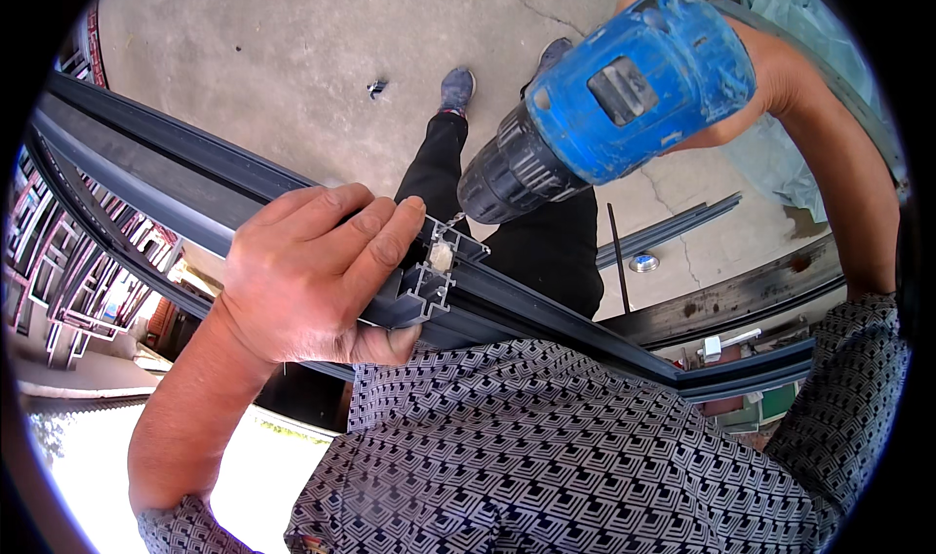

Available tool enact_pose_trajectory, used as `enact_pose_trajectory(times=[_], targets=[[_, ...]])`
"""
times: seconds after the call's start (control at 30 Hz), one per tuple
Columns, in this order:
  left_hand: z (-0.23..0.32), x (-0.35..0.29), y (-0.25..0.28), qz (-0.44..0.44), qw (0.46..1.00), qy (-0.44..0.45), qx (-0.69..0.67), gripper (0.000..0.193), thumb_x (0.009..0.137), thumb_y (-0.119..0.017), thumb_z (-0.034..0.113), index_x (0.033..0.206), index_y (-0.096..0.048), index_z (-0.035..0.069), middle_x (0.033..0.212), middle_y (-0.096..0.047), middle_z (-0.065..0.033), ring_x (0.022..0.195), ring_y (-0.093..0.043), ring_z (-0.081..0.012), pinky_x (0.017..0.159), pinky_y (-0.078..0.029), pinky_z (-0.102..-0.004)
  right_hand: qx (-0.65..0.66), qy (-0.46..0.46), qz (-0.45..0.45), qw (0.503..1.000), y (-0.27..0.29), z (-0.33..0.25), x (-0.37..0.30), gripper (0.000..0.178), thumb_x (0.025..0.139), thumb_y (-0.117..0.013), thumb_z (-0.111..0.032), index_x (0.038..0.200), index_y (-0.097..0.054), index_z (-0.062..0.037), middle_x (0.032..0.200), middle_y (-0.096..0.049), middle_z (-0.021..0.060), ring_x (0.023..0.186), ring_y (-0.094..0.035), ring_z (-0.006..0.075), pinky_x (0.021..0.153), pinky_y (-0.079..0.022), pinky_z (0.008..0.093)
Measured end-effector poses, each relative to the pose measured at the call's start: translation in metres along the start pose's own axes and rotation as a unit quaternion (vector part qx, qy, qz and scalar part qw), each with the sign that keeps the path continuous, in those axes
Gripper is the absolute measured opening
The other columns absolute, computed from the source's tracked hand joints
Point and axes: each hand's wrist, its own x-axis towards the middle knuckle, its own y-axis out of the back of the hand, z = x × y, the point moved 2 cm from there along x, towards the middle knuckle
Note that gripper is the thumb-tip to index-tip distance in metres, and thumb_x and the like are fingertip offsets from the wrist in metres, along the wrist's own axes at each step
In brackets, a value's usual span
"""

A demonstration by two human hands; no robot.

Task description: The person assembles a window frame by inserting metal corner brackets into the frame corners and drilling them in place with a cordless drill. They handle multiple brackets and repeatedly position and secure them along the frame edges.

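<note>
My left hand (302,261) is closed around the end of a dark metal window-frame profile (419,305), fingers over the top and thumb beneath. The profile's hollow cut end faces right and has a pale block (441,256) inside one chamber. My right hand (756,76) grips a scuffed blue cordless drill (634,91), whose body hides most of the fingers. The drill's black chuck (517,169) slants down to the left. A thin drill bit (455,219) meets the upper edge of the profile's end, close to my left fingertips; whether it has entered the metal I cannot tell.
Long dark profiles (146,154) run off to the left, beside stacked frame pieces (78,252). On the concrete floor lie more profile lengths (673,230), a round shiny object (643,263) and a small dark piece (376,88). Clear plastic sheeting (780,169) is bunched at right.
</note>
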Motion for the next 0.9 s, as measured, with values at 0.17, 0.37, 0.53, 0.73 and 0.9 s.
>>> enact_pose_trajectory(times=[0.17, 0.37, 0.53, 0.73, 0.9], targets=[[0.000, 0.001, 0.001, 0.010, 1.000, -0.001, -0.001, 0.064, 0.080, -0.068, 0.053, 0.120, -0.074, 0.003, 0.101, -0.074, -0.0089, 0.097, -0.073, -0.0274, 0.082, -0.059, -0.0387, 0.016, 0.006, -0.016, 1.000, -0.008, 0.001, 0.007, 0.098, 0.059, -0.100, -0.021, 0.144, -0.050, -0.0113, 0.127, -0.070, 0.0119, 0.117, -0.070, 0.0280, 0.104, -0.055, 0.0448], [-0.001, -0.001, -0.001, 0.014, 1.000, 0.004, -0.011, 0.064, 0.077, -0.071, 0.050, 0.119, -0.074, 0.002, 0.102, -0.074, -0.0093, 0.096, -0.073, -0.0277, 0.083, -0.059, -0.0388, -0.034, 0.049, -0.088, 0.994, -0.013, -0.039, 0.040, 0.077, 0.065, -0.095, -0.020, 0.133, -0.059, -0.0110, 0.119, -0.073, 0.0117, 0.108, -0.072, 0.0276, 0.098, -0.057, 0.0439], [-0.001, 0.000, 0.000, 0.012, 1.000, 0.003, -0.009, 0.063, 0.077, -0.071, 0.050, 0.119, -0.074, 0.002, 0.102, -0.074, -0.0093, 0.096, -0.073, -0.0275, 0.083, -0.059, -0.0387, 0.001, 0.019, -0.059, 0.998, -0.015, -0.055, 0.040, 0.047, 0.075, -0.088, -0.019, 0.118, -0.073, -0.0089, 0.109, -0.077, 0.0130, 0.098, -0.074, 0.0274, 0.092, -0.058, 0.0430], [-0.001, -0.001, 0.000, 0.013, 1.000, 0.002, -0.002, 0.061, 0.080, -0.069, 0.050, 0.119, -0.075, 0.003, 0.102, -0.075, -0.0090, 0.097, -0.074, -0.0274, 0.084, -0.060, -0.0386, 0.019, 0.001, -0.051, 0.999, -0.012, -0.008, 0.021, 0.097, 0.056, -0.100, -0.023, 0.140, -0.053, -0.0126, 0.126, -0.069, 0.0110, 0.117, -0.069, 0.0286, 0.104, -0.055, 0.0461], [-0.002, -0.003, -0.001, 0.014, 1.000, -0.006, -0.003, 0.071, 0.078, -0.071, 0.056, 0.122, -0.073, 0.000, 0.102, -0.076, -0.0132, 0.095, -0.074, -0.0307, 0.083, -0.060, -0.0402, 0.023, 0.002, -0.043, 0.999, -0.013, -0.008, 0.022, 0.093, 0.057, -0.099, -0.024, 0.138, -0.055, -0.0121, 0.126, -0.069, 0.0106, 0.118, -0.069, 0.0282, 0.104, -0.055, 0.0452]])
